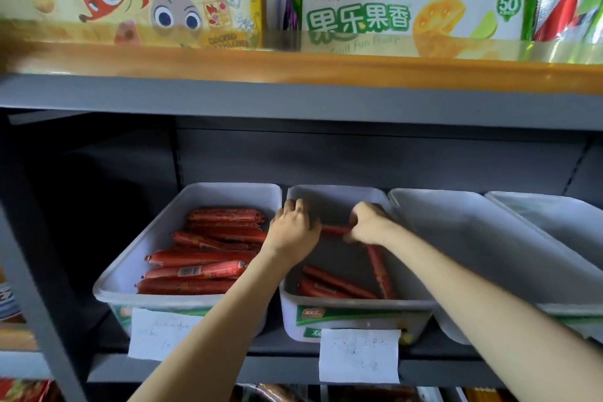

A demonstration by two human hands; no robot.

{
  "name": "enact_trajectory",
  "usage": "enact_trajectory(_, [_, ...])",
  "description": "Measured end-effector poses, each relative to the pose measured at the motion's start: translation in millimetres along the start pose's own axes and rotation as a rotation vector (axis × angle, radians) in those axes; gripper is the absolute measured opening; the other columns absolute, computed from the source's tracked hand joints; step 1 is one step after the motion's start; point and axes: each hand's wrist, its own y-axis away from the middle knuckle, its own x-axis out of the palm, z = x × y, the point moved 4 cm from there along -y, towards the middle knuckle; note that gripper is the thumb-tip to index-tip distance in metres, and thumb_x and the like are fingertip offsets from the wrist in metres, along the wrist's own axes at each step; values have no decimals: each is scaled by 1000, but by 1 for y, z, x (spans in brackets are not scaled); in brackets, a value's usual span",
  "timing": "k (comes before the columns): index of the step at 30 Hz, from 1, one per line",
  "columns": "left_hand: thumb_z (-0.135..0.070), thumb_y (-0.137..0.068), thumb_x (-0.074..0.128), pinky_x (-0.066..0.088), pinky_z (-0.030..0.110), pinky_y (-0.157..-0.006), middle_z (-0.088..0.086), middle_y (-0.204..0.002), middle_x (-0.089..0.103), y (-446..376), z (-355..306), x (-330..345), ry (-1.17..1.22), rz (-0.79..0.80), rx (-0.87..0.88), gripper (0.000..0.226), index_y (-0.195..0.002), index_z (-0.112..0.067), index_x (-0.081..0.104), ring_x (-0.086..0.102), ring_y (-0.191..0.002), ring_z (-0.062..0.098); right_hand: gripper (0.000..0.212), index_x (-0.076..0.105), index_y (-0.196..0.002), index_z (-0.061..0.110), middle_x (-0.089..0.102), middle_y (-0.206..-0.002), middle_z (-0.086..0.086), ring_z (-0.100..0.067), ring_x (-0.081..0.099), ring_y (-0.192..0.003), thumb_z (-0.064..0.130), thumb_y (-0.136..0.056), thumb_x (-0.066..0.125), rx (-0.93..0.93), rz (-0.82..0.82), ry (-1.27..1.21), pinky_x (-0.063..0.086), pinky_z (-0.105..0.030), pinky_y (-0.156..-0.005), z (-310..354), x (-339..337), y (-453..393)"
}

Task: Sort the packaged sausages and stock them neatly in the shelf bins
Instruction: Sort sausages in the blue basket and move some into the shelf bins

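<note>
Shelf bin (355,302): our left hand (295,232) and right hand (367,227) pinch one sausage (334,230) by its ends; its axis runs left-right between them.

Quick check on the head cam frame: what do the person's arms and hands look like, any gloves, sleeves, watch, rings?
Both forearms are bare up to the frame edge, with no sleeves showing. The left hand and right hand wear no gloves. No watch or bracelet shows on either wrist, and no rings are visible on the fingers, though the frame is soft. No markings or tags.
</note>
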Motion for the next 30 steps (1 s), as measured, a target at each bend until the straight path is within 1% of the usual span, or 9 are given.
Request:
enact_trajectory(2, [-22,-95,41,35,38,-97,19,-123,46,-1,2,2,33,3,-15,30,-115,-1,49,43,-116,38,23,64,-91,4,60,-81,-6,-20,55,-74,20,-77,72,-56,56,35,36,-25,-54,-3,-15,4])
enact_trajectory(6, [-24,-96,40,34,37,-98,18,-126,46,0,3,1,51,41,-30,32,-117,-2,48,41,-119,36,36,64,-109,8,56,-80,2,-17,51,-77,26,-79,73,-159,173,172,37,-23,-55,-5,-13,20])
enact_trajectory(9, [-21,-94,42,34,37,-100,19,-127,46,2,0,-2,66,39,-36,32,-119,-2,46,41,-121,35,63,49,-131,13,52,-119,-3,-22,52,-106,43,-80,71,-172,320,251,46,-27,-79,-4,6,23])
enact_trajectory(12, [-21,-94,41,34,37,-100,18,-127,47,0,2,0,89,37,-42,32,-119,-2,47,41,-121,34,81,32,-144,12,38,-145,-6,-27,43,-128,51,-82,64,-165,502,510,40,-36,-104,-3,39,23])
enact_trajectory(14, [-21,-94,41,34,37,-101,19,-127,47,0,3,0,88,43,-49,32,-119,-1,46,41,-121,34,81,26,-147,11,32,-150,-10,-29,40,-132,43,-84,64,-184,489,570,38,-40,-107,-4,53,18])
enact_trajectory(17, [-22,-94,40,34,36,-99,18,-126,47,0,3,0,84,35,-44,32,-118,-2,47,41,-121,34,93,22,-149,13,28,-153,-8,-26,35,-136,48,-78,70,-141,390,450,34,-36,-110,-7,45,10])
enact_trajectory(21, [-24,-94,39,35,37,-98,15,-124,49,-3,4,2,93,33,-31,31,-116,-4,49,42,-120,33,99,12,-152,21,21,-156,-2,-22,27,-141,59,-77,66,-109,554,263,27,-33,-113,-8,31,17])
enact_trajectory(26, [-25,-95,40,35,37,-98,18,-126,48,-1,2,1,97,27,-49,32,-118,-4,47,42,-121,34,94,-17,-149,28,-6,-159,-11,-30,10,-145,41,-91,57,-234,631,596,20,-36,-115,-5,51,32])
enact_trajectory(30, [-26,-96,41,34,36,-96,20,-127,47,0,0,-1,99,17,-49,33,-119,-2,45,42,-121,36,93,-15,-148,33,-17,-157,-8,-29,-2,-146,37,-91,58,-271,615,595,14,-41,-118,-8,56,28])
